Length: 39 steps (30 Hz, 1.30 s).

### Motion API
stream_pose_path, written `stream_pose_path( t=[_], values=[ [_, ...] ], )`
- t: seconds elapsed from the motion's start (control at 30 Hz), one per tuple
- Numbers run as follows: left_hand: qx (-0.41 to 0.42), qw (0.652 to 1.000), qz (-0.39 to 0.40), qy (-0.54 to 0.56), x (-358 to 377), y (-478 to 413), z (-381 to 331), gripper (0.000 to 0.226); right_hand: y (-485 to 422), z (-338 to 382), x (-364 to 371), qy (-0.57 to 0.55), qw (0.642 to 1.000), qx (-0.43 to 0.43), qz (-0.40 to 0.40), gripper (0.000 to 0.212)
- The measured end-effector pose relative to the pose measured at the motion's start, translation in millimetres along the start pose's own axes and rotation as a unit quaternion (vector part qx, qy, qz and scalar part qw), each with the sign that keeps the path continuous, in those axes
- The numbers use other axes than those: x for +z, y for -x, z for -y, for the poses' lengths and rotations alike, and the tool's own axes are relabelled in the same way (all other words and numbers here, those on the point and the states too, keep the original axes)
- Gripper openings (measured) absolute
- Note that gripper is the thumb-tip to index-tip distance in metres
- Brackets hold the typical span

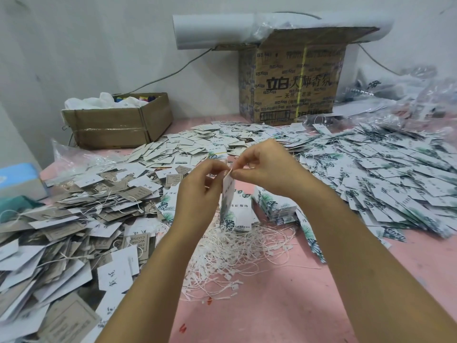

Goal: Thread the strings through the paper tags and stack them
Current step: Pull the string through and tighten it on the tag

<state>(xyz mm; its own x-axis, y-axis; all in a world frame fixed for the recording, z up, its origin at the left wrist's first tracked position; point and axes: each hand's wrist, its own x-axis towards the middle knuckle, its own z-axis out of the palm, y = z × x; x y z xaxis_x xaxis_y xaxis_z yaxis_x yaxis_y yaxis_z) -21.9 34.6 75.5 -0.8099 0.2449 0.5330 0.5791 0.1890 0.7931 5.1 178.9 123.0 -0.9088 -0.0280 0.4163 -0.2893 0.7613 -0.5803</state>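
Observation:
A white paper tag with green leaf print [228, 194] hangs upright above the pink table [284, 305], held at its top edge. My left hand [197, 191] pinches that top edge from the left. My right hand [269, 167] pinches it from the right with thumb and forefinger; whether a string runs between the fingers cannot be told. Below lies a tangle of white strings [237, 253]. A neat stack of leaf-print tags [274, 206] stands just right of the held tag.
A heap of grey and white strung tags [74, 219] fills the left. Loose leaf-print tags [383, 174] spread across the right, small white tags [197, 142] behind. Two cardboard boxes [116, 120] [291, 80] stand at the wall. A blue tissue box [19, 179] sits far left.

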Motion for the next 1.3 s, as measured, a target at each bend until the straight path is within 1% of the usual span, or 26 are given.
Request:
stream_pose_path(
  t=[0.17,0.27,0.33,0.43,0.53,0.63,0.7,0.77,0.8,0.87,0.93,1.1,1.17,1.3],
  values=[
    [-0.054,0.998,0.009,0.035,0,0,-2,0.024,0,-3,1,-0.018,1.000,0.002,0.019,0.012],
    [-0.114,0.988,-0.021,0.100,2,-1,-2,0.018,1,-4,0,-0.055,0.998,0.014,0.032,0.017],
    [-0.156,0.974,-0.048,0.157,1,-4,-2,0.021,2,-5,-3,-0.088,0.994,0.036,0.048,0.019],
    [-0.208,0.937,-0.077,0.271,-3,-7,-3,0.025,4,-11,-10,-0.132,0.985,0.085,0.078,0.022],
    [-0.249,0.883,-0.115,0.381,-8,-10,-3,0.026,6,-19,-17,-0.135,0.979,0.126,0.083,0.024],
    [-0.282,0.822,-0.134,0.475,-12,-14,-1,0.018,6,-27,-22,-0.126,0.979,0.150,0.059,0.025],
    [-0.297,0.789,-0.136,0.521,-14,-15,1,0.014,6,-33,-24,-0.122,0.977,0.169,0.038,0.025],
    [-0.305,0.768,-0.139,0.546,-15,-15,4,0.014,5,-37,-25,-0.122,0.974,0.189,0.013,0.026],
    [-0.306,0.765,-0.138,0.550,-16,-16,5,0.015,5,-38,-25,-0.124,0.973,0.195,0.002,0.026],
    [-0.305,0.769,-0.126,0.548,-15,-15,7,0.017,4,-40,-25,-0.134,0.971,0.198,-0.017,0.030],
    [-0.297,0.779,-0.113,0.540,-14,-14,7,0.017,3,-40,-24,-0.158,0.969,0.184,-0.040,0.031],
    [-0.272,0.832,-0.077,0.477,-9,-10,2,0.005,1,-30,-21,-0.217,0.967,0.094,-0.096,0.020],
    [-0.261,0.850,-0.059,0.454,-6,-9,1,0.006,1,-25,-19,-0.205,0.973,0.062,-0.088,0.023],
    [-0.219,0.894,-0.014,0.392,-1,-6,-4,0.012,0,-14,-12,-0.140,0.990,0.007,-0.015,0.021]
  ],
)
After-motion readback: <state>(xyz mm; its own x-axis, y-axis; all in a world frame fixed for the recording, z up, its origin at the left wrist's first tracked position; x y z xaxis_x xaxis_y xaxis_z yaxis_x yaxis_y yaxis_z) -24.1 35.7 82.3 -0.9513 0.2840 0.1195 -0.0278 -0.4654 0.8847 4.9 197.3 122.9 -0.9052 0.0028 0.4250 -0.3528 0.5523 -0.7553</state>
